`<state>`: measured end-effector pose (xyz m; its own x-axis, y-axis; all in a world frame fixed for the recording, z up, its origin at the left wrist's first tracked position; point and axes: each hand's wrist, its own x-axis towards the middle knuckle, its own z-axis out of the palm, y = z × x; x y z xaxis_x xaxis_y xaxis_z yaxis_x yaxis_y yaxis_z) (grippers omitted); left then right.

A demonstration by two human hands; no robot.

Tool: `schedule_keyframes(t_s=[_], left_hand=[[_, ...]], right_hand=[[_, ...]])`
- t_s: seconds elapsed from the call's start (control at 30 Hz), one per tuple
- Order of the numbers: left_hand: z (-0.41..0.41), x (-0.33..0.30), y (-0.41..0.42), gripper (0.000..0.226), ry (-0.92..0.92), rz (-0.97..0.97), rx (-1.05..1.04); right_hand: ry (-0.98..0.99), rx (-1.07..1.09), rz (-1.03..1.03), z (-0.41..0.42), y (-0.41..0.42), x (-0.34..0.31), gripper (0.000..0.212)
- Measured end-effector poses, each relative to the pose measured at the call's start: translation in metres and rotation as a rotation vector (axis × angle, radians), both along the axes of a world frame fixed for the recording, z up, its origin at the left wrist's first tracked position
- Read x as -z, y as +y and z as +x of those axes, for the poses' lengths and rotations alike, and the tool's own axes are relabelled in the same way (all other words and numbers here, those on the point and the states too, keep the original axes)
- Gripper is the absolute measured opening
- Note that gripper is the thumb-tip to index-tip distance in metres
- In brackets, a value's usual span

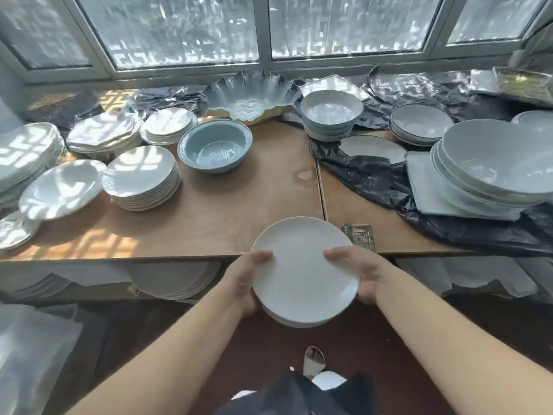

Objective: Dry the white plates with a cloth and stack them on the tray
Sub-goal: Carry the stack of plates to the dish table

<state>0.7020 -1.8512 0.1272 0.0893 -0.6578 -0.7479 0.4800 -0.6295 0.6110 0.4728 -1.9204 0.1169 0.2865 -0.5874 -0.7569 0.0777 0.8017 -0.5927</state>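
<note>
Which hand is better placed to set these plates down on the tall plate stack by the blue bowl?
Left, probably. The left hand holds the small stack of round white plates on the side nearer the tall stack of white plates; the right hand would cross over.

No legible text, label, brand, number or sign appears; the small printed card [358, 235] on the tabletop [227, 205], just right of the held plate [302, 274], bears markings too blurred to read.
</note>
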Motion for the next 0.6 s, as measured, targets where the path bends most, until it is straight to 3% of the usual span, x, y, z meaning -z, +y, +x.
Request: schedule_keyframes(t_s=[0.37,0.6], left_hand=[[0.020,0.021,-0.102,0.029,-0.037,0.077,-0.036],[0.062,0.043,-0.165,0.038,-0.026,0.170,-0.002]], right_hand=[[-0.025,-0.071,0.088,0.025,-0.118,0.019,0.041],[-0.001,-0.049,0.119,0.062,-0.174,0.044,0.041]])
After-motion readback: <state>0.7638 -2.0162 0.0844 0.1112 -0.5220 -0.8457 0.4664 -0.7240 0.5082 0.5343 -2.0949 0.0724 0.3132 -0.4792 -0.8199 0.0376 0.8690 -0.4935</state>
